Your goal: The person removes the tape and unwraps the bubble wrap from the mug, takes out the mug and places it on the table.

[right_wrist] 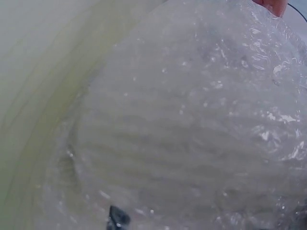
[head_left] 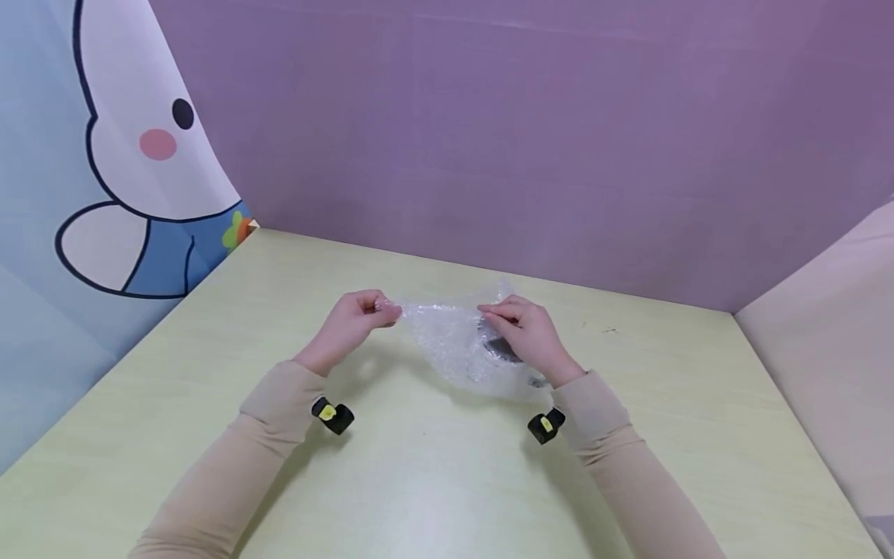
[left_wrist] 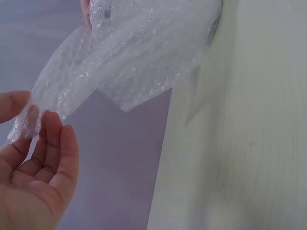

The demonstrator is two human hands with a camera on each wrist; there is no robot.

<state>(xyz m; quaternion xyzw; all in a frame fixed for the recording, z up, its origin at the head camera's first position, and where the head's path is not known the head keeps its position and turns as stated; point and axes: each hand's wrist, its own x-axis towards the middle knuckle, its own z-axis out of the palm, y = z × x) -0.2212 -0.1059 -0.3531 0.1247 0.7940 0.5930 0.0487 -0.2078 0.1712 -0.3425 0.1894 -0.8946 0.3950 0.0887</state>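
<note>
A sheet of clear bubble wrap [head_left: 443, 345] is held up above the table between both hands. My left hand [head_left: 349, 328] pinches its left corner between thumb and fingers, as the left wrist view also shows. At its upper right, my right hand [head_left: 532, 335] pinches the edge. A dark, flat-looking object [head_left: 503, 348] shows under the right hand, in or behind the wrap; its kind cannot be told. In the right wrist view the bubble wrap [right_wrist: 192, 105] fills most of the picture, hiding the right fingers. A small dark piece [right_wrist: 117, 218] shows low there.
The pale wooden table [head_left: 433, 481] spreads beneath the hands. A purple cloth wall [head_left: 489, 140] stands behind it, a blue cartoon-printed cloth [head_left: 42, 326] at left and a pale cloth [head_left: 831, 341] at right. Black wrist cameras are strapped at both sleeves.
</note>
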